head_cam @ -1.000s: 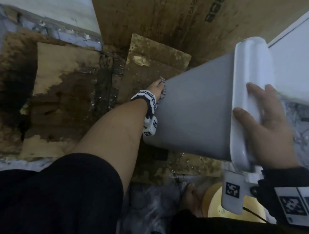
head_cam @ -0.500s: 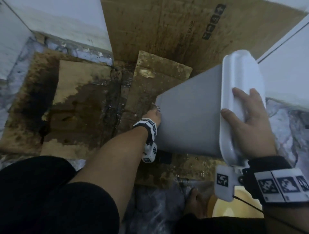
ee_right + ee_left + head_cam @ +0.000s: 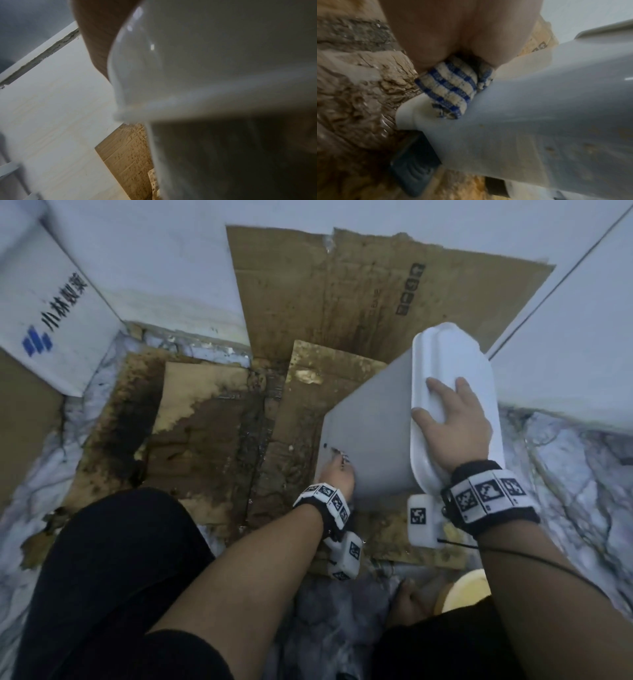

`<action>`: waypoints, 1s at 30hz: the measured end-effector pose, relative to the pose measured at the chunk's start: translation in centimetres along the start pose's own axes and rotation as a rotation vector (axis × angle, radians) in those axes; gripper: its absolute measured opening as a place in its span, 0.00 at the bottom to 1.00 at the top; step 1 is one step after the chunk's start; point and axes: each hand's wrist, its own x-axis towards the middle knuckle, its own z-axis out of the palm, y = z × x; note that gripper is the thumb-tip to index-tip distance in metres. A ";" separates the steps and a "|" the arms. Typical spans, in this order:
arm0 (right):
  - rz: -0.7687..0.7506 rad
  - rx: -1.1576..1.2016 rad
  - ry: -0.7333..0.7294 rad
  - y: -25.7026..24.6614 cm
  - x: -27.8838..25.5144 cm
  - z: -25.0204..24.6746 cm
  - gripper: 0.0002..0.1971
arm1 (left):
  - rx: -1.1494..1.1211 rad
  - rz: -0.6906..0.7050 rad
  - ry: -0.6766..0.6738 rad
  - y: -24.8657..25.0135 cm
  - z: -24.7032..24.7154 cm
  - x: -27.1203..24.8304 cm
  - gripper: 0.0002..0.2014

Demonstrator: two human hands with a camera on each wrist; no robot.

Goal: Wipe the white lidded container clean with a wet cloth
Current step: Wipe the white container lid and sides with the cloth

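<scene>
The white lidded container (image 3: 370, 433) is tilted on wet cardboard, its lid (image 3: 455, 361) facing up and to the right. My right hand (image 3: 452, 422) lies on the lid with fingers spread and the thumb at its rim. My left hand (image 3: 337, 477) grips a blue-and-white checked cloth (image 3: 343, 457) and presses it to the container's lower left corner. In the left wrist view the folded cloth (image 3: 450, 92) sits between my fingers (image 3: 440, 40) and the container wall (image 3: 539, 108). The right wrist view is filled by the lid (image 3: 205, 54) from close up.
Soaked, stained cardboard (image 3: 212, 440) covers the floor, and another sheet (image 3: 342, 296) leans on the white wall. A white box with blue print (image 3: 51, 313) stands at left. A yellow round object (image 3: 462, 590) and a bare foot (image 3: 407, 601) are near me. A dark object (image 3: 412, 169) lies under the container.
My left hand has slid the cloth along the container's base edge toward me, to the near corner. The right hand has stayed on the lid. The head view has tilted up.
</scene>
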 end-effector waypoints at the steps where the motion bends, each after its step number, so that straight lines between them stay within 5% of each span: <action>1: 0.004 0.004 -0.004 -0.3 0.0 0.0 0.28 | -0.042 -0.002 0.024 0.1 0.4 -1.0 0.26; 9: 0.017 0.057 -0.080 -2.3 -0.2 0.0 0.27 | -0.428 0.238 -0.017 5.9 1.2 -11.6 0.27; 19: -0.035 0.368 -0.315 -1.8 -0.8 -1.8 0.29 | -0.195 0.343 -0.125 4.0 -3.3 -16.8 0.23; 30: -0.420 -0.187 -0.341 -2.7 -5.6 0.2 0.29 | -0.736 -0.195 0.035 0.3 -8.3 -16.7 0.18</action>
